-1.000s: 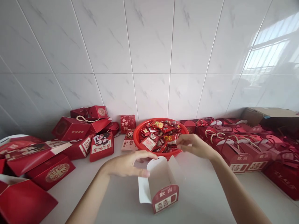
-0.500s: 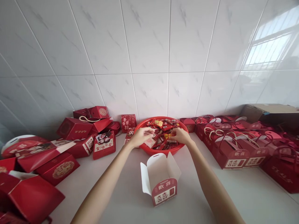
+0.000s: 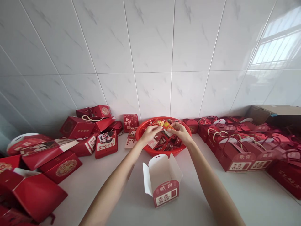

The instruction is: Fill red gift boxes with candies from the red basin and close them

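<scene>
A red basin (image 3: 150,152) full of wrapped candies (image 3: 164,145) stands by the wall. Over its left part is my left hand (image 3: 151,133), its fingers drawn together near a red and yellow packet; whether it grips anything is unclear. My right hand (image 3: 180,133) is closed on a red and yellow candy packet (image 3: 167,125) above the pile. In front of the basin, between my forearms, an open red and white gift box (image 3: 162,179) stands upright with its flaps spread.
Red boxes (image 3: 63,166) are heaped at the left, with a flat red box (image 3: 106,144) beside them. Rows of red handled boxes (image 3: 240,157) fill the right side. Behind them lies a cardboard carton (image 3: 261,113). A tiled wall (image 3: 152,94) rises at the back.
My left hand has moved right and slightly up, nearer my right hand. The red and yellow packet at my right fingertips is now higher. The view has shifted slightly.
</scene>
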A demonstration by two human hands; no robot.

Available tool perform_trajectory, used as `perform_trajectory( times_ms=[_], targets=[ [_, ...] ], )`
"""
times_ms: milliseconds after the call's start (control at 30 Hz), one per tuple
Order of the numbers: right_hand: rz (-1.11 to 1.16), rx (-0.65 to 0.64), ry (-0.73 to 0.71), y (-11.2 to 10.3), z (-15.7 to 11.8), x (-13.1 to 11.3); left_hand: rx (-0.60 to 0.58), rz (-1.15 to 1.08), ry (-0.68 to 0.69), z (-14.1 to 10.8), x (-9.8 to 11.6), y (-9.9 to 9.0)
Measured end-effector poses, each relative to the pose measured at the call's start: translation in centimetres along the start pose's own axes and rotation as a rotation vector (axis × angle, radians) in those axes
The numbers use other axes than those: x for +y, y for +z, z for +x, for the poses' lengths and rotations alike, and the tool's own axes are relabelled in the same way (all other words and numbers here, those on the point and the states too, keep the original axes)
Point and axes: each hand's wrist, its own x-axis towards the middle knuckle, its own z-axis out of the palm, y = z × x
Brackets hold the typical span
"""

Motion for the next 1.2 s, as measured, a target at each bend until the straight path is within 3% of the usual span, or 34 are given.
perform_trajectory(
  times_ms=[167, 367, 767, 1033, 1200],
  targets=[
    [0.009, -0.047, 0.047, 0.5, -0.1, -0.2, 0.064, 0.007, 0.001, -0.1, 0.2, 0.0],
    [0.072, -0.075, -0.005, 0.3, -0.4, -0.3, 0.133, -0.091, -0.001, 0.0, -0.1, -0.2],
    [0.033, -0.06, -0.021, 0.1, -0.2, 0.2, 0.096, 0.005, 0.026, -0.3, 0.1, -0.1],
    [-0.094, -0.052, -0.071, -0.2, 0.1, 0.9, 0.09, -0.031, -0.114, 0.0, -0.4, -0.4],
    [-0.199, 0.006, -0.11, -0.1, 0.2, 0.9, 0.052, 0.042, -0.118, 0.1, -0.8, -0.3]
  ],
)
